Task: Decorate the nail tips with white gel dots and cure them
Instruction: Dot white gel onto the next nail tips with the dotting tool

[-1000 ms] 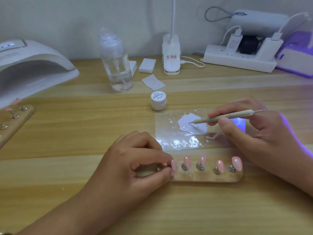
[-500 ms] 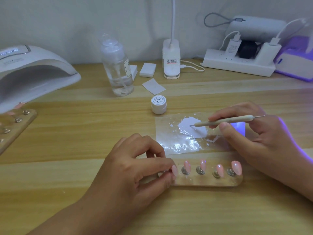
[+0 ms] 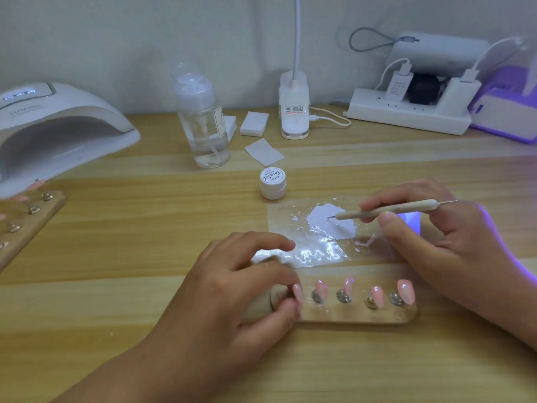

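Several pink nail tips [image 3: 376, 295] stand on metal studs along a wooden holder strip [image 3: 354, 315] near the front of the table. My left hand [image 3: 232, 289] grips the strip's left end, thumb and fingers curled around it beside the leftmost tip. My right hand [image 3: 441, 242] pinches a slim dotting tool [image 3: 386, 212], its point resting in a patch of white gel [image 3: 328, 222] on a clear palette sheet [image 3: 290, 228]. A small white gel jar [image 3: 272, 183] with its lid on sits just behind the sheet.
A white curing lamp [image 3: 58, 126] stands at the far left, with a second wooden nail holder [image 3: 29, 222] in front of it. Behind are a clear pump bottle [image 3: 203, 123], white pads [image 3: 254, 123], a desk lamp base [image 3: 294, 112], a power strip [image 3: 406, 117] and a glowing purple lamp [image 3: 505, 112].
The dotting tool's tip stays in the white gel with only a slight shift. My left hand keeps its hold on the strip. The view has tilted down a little.
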### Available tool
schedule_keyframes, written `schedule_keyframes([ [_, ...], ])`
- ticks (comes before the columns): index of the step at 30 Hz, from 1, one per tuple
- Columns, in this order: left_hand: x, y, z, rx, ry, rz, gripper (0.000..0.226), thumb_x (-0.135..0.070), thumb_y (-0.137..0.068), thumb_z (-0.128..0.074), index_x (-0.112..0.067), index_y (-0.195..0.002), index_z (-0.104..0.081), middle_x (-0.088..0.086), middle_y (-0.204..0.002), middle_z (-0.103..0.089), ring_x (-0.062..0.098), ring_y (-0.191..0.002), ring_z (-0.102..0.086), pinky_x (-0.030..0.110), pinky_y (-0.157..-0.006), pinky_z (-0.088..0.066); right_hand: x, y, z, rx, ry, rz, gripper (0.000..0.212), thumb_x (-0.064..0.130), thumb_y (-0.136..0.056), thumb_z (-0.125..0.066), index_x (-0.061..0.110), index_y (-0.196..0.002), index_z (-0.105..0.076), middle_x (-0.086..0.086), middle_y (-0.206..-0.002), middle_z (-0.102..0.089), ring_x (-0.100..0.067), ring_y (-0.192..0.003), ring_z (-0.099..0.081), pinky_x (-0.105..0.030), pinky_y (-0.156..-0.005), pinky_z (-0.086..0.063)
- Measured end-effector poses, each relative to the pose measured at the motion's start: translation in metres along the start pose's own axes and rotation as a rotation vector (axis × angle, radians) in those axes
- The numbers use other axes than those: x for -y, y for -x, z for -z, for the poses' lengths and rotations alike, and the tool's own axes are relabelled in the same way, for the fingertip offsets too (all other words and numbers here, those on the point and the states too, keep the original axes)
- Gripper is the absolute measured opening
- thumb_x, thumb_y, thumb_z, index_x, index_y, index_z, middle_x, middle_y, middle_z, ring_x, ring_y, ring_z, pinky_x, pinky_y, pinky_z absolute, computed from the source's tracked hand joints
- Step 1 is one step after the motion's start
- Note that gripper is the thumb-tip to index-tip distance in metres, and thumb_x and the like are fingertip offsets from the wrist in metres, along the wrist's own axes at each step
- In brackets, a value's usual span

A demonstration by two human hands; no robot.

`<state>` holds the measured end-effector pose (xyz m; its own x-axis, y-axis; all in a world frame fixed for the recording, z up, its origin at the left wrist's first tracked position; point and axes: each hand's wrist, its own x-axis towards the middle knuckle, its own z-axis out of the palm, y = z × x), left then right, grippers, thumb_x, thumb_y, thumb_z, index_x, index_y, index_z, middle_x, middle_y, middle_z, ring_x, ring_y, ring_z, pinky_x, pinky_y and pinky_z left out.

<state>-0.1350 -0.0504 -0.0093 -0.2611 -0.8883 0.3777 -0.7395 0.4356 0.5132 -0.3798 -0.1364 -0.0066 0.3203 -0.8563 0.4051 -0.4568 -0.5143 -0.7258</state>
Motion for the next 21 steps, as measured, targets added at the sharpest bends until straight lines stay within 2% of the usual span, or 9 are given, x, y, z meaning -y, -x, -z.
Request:
schedule_keyframes([
  [2,0.0002,0.0002,0.0005,0.004,-0.002,0.023,0.018,-0.040,-0.082,-0.063,-0.032,-0.096,-0.073,-0.015,-0.124,-0.059,0.005,-0.109,-0.056,0.026,-0.093,-0.040,0.0012,0.0003,0.0006,-0.012,0.000,0.007,0.018,0.043,-0.086,-0.053,0.039,-0.095,-0.069,0.016,-0.102,-0.067,-0.008,-0.109,-0.061,-0.009,-0.091,-0.040],
  [6,0.0003,0.0012,0.0009,0.025,-0.055,0.131,0.046,-0.051,-0.076,-0.061,-0.031,-0.118,-0.067,-0.016,-0.135,-0.051,0.005,-0.124,-0.048,0.024,-0.103,-0.033,0.0037,0.0014,0.0021,-0.041,-0.010,0.003,0.014,0.041,-0.084,-0.057,0.038,-0.092,-0.068,0.015,-0.098,-0.068,-0.009,-0.105,-0.062,-0.006,-0.088,-0.039],
  [8,-0.0002,0.0014,0.0004,0.046,-0.105,0.197,0.063,-0.059,-0.074,-0.056,-0.030,-0.129,-0.059,-0.017,-0.143,-0.043,0.003,-0.134,-0.037,0.024,-0.111,-0.024,0.0040,0.0015,0.0019,-0.064,-0.007,-0.004,0.012,0.041,-0.084,-0.059,0.038,-0.091,-0.068,0.015,-0.097,-0.069,-0.009,-0.104,-0.063,-0.006,-0.085,-0.040],
  [11,-0.0016,0.0004,-0.0006,0.108,-0.164,0.276,0.083,-0.070,-0.072,-0.042,-0.031,-0.145,-0.041,-0.018,-0.156,-0.024,-0.007,-0.146,-0.006,0.028,-0.120,-0.003,0.0032,0.0023,0.0014,-0.110,-0.017,-0.013,0.005,0.038,-0.087,-0.066,0.036,-0.091,-0.069,0.014,-0.095,-0.071,-0.013,-0.102,-0.064,-0.012,-0.081,-0.048],
  [13,-0.0018,0.0001,-0.0017,0.132,-0.194,0.302,0.087,-0.075,-0.071,-0.034,-0.036,-0.149,-0.033,-0.019,-0.161,-0.010,-0.008,-0.146,0.010,0.029,-0.121,0.006,0.0035,0.0031,0.0017,-0.141,-0.051,-0.030,0.006,0.034,-0.089,-0.073,0.033,-0.090,-0.068,0.011,-0.092,-0.072,-0.012,-0.095,-0.066,-0.016,-0.074,-0.053],
  [15,-0.0020,0.0005,-0.0018,0.139,-0.203,0.309,0.085,-0.077,-0.071,-0.030,-0.039,-0.147,-0.034,-0.020,-0.161,-0.005,-0.009,-0.145,0.015,0.029,-0.120,0.008,0.0039,0.0032,0.0019,-0.147,-0.073,-0.041,0.007,0.033,-0.087,-0.074,0.031,-0.090,-0.067,0.010,-0.091,-0.072,-0.012,-0.090,-0.067,-0.018,-0.070,-0.055],
  [18,-0.0029,0.0007,-0.0011,0.144,-0.209,0.307,0.080,-0.076,-0.072,-0.031,-0.041,-0.144,-0.038,-0.019,-0.162,-0.007,-0.008,-0.145,0.014,0.029,-0.120,0.008,0.0021,0.0024,0.0013,-0.106,-0.033,-0.011,0.003,0.031,-0.090,-0.068,0.034,-0.090,-0.070,0.016,-0.094,-0.073,-0.012,-0.099,-0.067,-0.025,-0.085,-0.052],
  [21,-0.0033,0.0007,-0.0014,0.144,-0.204,0.304,0.079,-0.075,-0.072,-0.031,-0.041,-0.143,-0.039,-0.018,-0.162,-0.008,-0.007,-0.146,0.013,0.029,-0.121,0.007,0.0020,0.0009,0.0002,-0.069,0.007,0.022,0.010,0.040,-0.087,-0.061,0.039,-0.092,-0.070,0.020,-0.095,-0.071,-0.010,-0.105,-0.064,-0.018,-0.090,-0.045],
])
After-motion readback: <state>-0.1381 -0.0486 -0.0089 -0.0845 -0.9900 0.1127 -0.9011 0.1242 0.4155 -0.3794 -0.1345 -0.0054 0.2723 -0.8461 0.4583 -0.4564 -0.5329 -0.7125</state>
